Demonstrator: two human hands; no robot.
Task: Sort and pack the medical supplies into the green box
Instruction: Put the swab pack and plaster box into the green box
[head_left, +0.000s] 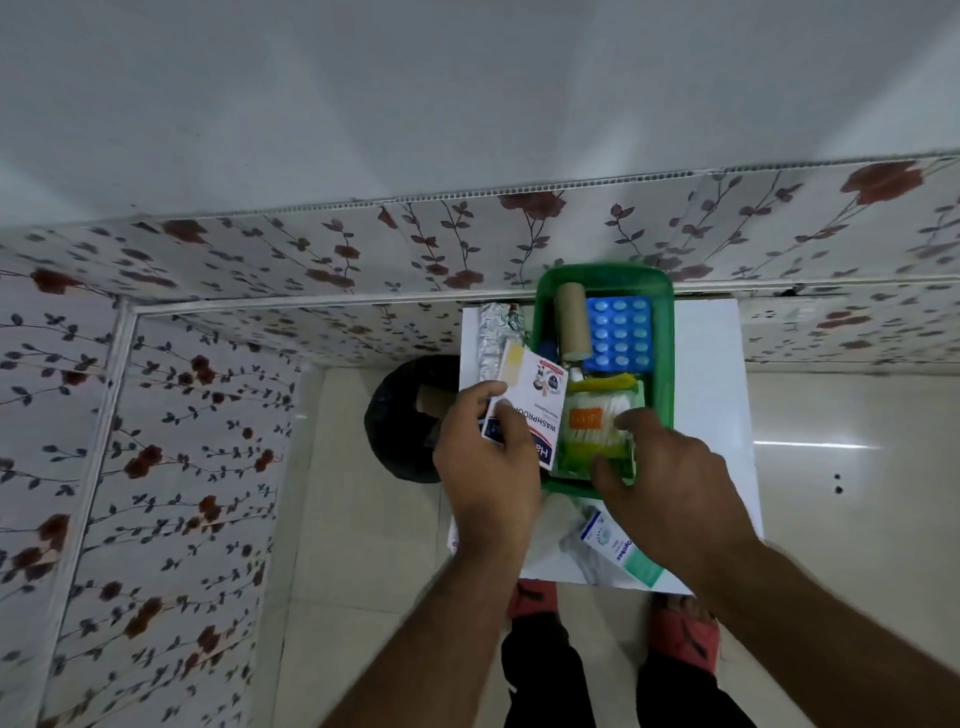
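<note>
Left hand pinches the flat white-and-blue cardboard plaster box at its near end, just left of the green plastic box, light and crushable, while right hand, fingers spread, presses the clear cotton-swab pack inside

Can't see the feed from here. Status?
Left hand grip on white plaster box. Right hand on cotton-swab pack inside green box. Nothing in the way.
</note>
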